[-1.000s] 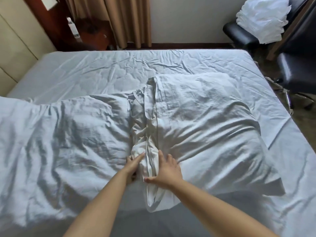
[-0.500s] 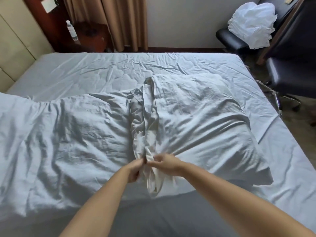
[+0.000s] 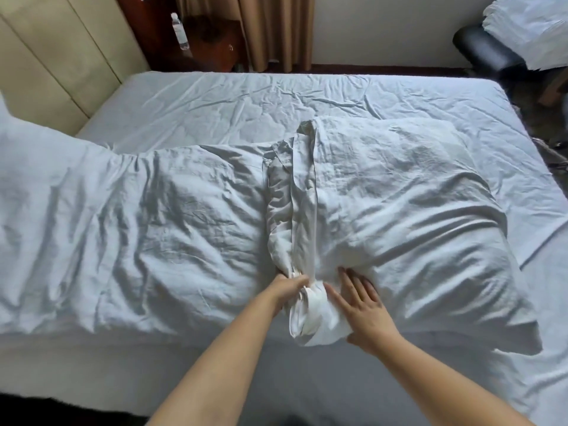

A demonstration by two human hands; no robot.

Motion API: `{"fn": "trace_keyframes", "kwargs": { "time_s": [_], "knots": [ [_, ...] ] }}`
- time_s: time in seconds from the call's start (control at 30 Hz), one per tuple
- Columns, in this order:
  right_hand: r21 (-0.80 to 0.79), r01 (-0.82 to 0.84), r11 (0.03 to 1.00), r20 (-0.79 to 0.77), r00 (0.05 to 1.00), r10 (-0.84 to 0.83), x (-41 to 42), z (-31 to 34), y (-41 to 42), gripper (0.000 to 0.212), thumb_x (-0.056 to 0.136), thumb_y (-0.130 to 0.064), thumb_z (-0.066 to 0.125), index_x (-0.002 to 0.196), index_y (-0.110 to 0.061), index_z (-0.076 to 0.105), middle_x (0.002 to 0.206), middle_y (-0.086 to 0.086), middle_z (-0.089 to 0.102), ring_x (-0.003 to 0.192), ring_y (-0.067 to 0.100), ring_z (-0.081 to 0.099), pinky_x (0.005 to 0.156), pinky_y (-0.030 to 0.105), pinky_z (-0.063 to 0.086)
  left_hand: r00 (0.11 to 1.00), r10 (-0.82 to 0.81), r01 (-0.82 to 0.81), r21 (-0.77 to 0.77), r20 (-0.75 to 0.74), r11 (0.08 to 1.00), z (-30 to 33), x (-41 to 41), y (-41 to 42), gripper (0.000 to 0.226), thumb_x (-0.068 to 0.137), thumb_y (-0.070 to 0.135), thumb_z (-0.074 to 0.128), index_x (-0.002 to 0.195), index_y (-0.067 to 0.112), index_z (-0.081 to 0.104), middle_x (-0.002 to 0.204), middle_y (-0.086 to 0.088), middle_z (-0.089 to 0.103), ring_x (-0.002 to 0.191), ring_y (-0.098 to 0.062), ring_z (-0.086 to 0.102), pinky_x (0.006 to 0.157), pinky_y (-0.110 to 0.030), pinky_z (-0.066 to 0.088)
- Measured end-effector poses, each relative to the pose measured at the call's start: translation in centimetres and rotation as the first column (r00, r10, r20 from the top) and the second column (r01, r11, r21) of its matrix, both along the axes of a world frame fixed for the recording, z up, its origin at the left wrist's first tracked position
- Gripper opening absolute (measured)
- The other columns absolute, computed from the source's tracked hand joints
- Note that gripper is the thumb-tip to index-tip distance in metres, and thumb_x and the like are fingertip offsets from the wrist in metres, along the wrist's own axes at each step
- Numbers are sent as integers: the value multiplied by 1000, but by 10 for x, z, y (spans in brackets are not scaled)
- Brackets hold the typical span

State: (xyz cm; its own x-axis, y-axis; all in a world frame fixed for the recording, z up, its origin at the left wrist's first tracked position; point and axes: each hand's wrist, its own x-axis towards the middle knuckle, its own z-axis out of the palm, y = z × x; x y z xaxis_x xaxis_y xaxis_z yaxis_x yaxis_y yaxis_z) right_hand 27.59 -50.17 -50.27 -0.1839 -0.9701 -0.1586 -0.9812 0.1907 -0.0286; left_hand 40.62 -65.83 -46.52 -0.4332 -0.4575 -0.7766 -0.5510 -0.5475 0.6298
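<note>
White pillowcase end (image 3: pixel 313 318) clenched in left grip (image 3: pixel 287 289); right grip (image 3: pixel 364 305) flat, touching it.

The fingertips of the left hand (image 3: pixel 289 287) were hidden in the bunched cloth (image 3: pixel 310 312). The left pillow (image 3: pixel 123 226) was cut off at the picture's left edge. Past the far right corner of the bed (image 3: pixel 246 96), the chair (image 3: pixel 485 53) and the white pile (image 3: pixel 528 23) were cut off too. The label on the bottle (image 3: pixel 178 32) was too small to be read.

White pillow (image 3: pixel 399 216) on bed (image 3: pixel 215 99), puffy, pretty wrinkled, lying flat just right of second pillow (image 3: pixel 153 226). Its pillowcase end (image 3: pixel 293 210) bunched into long crumpled strip between them, squeezed narrow near front, floppy tail spilling toward bed edge.
</note>
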Motion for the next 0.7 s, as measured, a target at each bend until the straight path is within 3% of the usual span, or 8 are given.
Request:
{"fn": "trace_keyframes", "kwargs": {
  "time_s": [0.13,0.23,0.37,0.43,0.5,0.57,0.63,0.7],
  "knots": [
    [-273,87,958,-107,987,-120,-10,0,-10,120,41,-3,85,144,-34,31,147,24,33,133,42,34,109,51,18,999,39,-41,50,32,998,21,-18,2,7,73,16,51,77,10,52,55,-1,56,44,-12,54,47,-17,41],
    [-352,224,909,-120,952,-281,-29,26,-22,104,52,-8,84,140,-30,32,121,23,60,86,35,65,76,42,50,999,-13,19,134,-49,991,50,-37,5,20,76,16,39,57,12,40,41,-1,45,37,-16,49,48,-20,40],
    [-702,311,640,2,900,-435,-63,80,-37,61,75,-14,66,131,-21,45,119,13,65,96,30,65,81,39,44,963,39,-28,46,-267,999,100,-61,13,55,80,1,26,31,11,48,33,0,44,30,-11,47,37,-13,37],
    [-727,266,633,49,940,-338,-62,92,-35,56,70,-18,65,125,-19,53,124,9,62,107,27,58,83,38,39,931,164,-168,17,-326,986,101,-58,15,71,90,-9,18,27,12,44,29,4,39,27,-5,41,33,-12,32],
    [-621,207,757,42,972,-231,-49,91,-26,50,66,-20,63,116,-20,60,120,4,63,102,26,60,77,35,41,952,216,-224,-13,-217,975,68,-38,14,60,94,-11,21,41,5,44,30,5,42,35,-9,45,35,-13,34],
    [-206,186,961,119,979,-164,-31,82,-13,44,75,-20,60,119,-23,59,122,1,58,106,28,61,79,33,43,986,167,-167,16,27,986,27,-12,19,44,95,2,34,57,-2,57,44,-5,58,45,-17,56,39,-12,39],
    [237,83,968,157,980,-123,-15,62,-1,46,84,-20,54,129,-27,51,131,2,49,118,28,52,91,32,41,958,24,-14,-36,285,999,-4,13,27,31,90,22,53,102,-5,61,88,-17,68,66,-20,62,56,-21,48],
    [304,4,953,204,977,-69,-3,48,2,53,83,-20,54,135,-27,47,135,2,46,124,25,45,101,29,34,911,-62,117,-110,408,987,-17,25,31,53,86,33,59,129,5,45,121,-12,56,92,-23,57,76,-30,46]
  ]
}}
